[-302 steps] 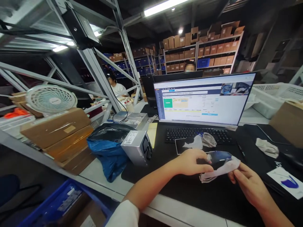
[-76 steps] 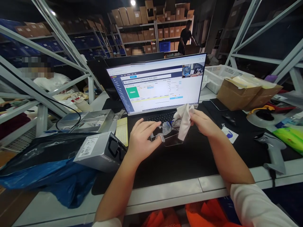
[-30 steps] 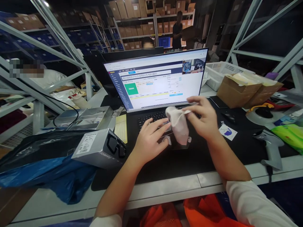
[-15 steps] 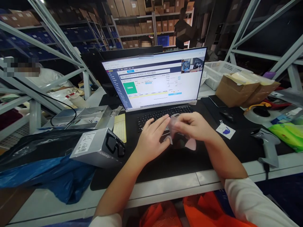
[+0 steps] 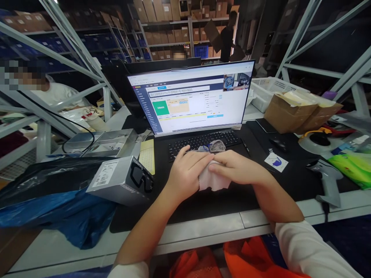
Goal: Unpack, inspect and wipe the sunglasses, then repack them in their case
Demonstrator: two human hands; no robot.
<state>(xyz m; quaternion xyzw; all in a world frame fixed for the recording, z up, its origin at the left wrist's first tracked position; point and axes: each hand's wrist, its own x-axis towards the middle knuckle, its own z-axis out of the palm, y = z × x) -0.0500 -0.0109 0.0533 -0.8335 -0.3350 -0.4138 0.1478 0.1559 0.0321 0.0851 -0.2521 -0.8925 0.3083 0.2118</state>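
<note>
Dim warehouse, glowing screen
The monitor (image 5: 191, 100) glares white; left hand (image 5: 188, 173) and right hand (image 5: 240, 170) before it look sharp, evenly lit; beams (image 5: 319, 42) beside it bow.

1. Under the pale cloth (image 5: 213, 181), between my left hand (image 5: 187, 172) and right hand (image 5: 237, 168): contents hidden from me.
2. Text on the screen (image 5: 197, 98): too small to read.
3. The blue bag (image 5: 43, 216): cut by left edge.
4. The green pack (image 5: 352, 168): cut by right edge.

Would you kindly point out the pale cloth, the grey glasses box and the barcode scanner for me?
pale cloth (image 5: 213, 182): head view, on its uncovered lower part.
grey glasses box (image 5: 109, 177): head view, on its labelled top face.
barcode scanner (image 5: 327, 181): head view, on its grey body.
</note>
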